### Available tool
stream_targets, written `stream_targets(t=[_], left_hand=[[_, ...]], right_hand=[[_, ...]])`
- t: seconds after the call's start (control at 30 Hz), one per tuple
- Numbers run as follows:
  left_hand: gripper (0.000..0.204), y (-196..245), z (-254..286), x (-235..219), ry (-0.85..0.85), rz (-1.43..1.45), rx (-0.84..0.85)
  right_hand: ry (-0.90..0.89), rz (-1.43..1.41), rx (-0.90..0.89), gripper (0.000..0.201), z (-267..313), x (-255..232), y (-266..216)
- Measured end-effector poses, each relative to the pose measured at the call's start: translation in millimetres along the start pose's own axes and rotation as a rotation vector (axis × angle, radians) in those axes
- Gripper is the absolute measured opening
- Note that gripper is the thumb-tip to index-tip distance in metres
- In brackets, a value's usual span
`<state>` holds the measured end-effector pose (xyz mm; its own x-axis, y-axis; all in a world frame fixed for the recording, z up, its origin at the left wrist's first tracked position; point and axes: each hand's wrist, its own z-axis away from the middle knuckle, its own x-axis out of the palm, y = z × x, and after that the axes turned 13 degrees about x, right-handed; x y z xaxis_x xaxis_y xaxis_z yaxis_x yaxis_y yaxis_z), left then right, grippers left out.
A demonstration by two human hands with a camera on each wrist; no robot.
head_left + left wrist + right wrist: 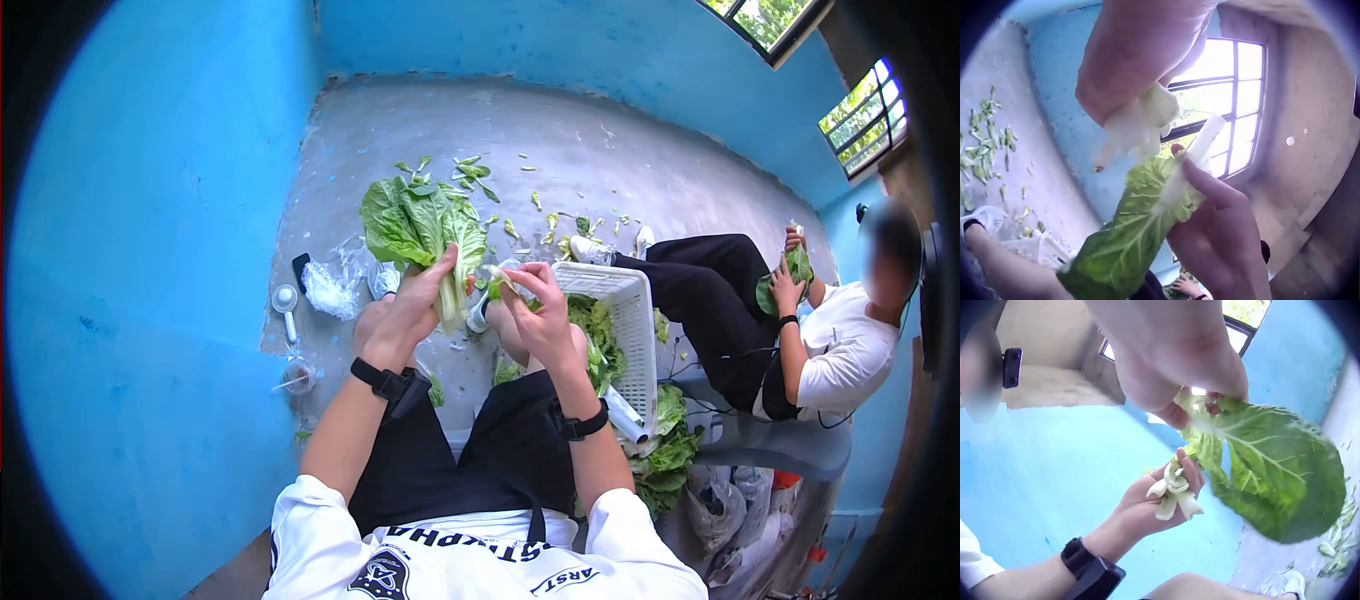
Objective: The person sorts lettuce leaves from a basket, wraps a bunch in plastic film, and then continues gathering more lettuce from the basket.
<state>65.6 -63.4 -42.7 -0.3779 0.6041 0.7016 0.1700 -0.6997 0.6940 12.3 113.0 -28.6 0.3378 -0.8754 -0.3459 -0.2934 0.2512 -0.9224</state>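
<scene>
My left hand [412, 300] grips a bunch of leafy greens [425, 225] around its pale stalks, with the leaves fanned away from me. To its right, my right hand [540, 312] pinches a single leaf between thumb and fingers. In the left wrist view that leaf [1119, 247] hangs down from its white stem, held by my right hand [1216, 231]. White stalk ends [1175, 494] lie across my left palm [1147, 509] in the right wrist view, below the broad green leaf [1272, 469]. The fingers of my right hand partly hide that leaf's stem.
A white basket [640, 300] with greens stands beside my right knee. Leaf scraps [550, 230] lie on the floor ahead. Plastic wrap [332, 290], a phone and a small fan [285, 298] lie to the left. A seated person [840, 340] at right holds greens.
</scene>
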Motion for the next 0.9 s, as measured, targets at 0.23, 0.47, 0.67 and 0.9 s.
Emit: stream_targets(t=[0.23,0.47,0.67,0.9], left_hand=[[0.030,-0.9,-6.8,-5.6,0.012,0.097,0.045],[0.022,0.2,-7.7,-21.6,-0.043,-0.031,-0.050],[0.017,2.8,-0.4,-16.5,0.025,-0.018,-0.145],[0.033,-0.7,-3.8,-15.7,0.002,0.058,-0.151]], right_hand=[[-0.028,0.244,0.025,0.030,-11.5,-0.2,-18.8],[-0.104,-0.062,-0.089,0.035,-2.6,17.8,-11.2],[-0.193,-0.320,-0.020,0.018,12.4,18.0,-11.9],[0.004,-0.424,0.072,0.031,13.8,24.0,5.9]])
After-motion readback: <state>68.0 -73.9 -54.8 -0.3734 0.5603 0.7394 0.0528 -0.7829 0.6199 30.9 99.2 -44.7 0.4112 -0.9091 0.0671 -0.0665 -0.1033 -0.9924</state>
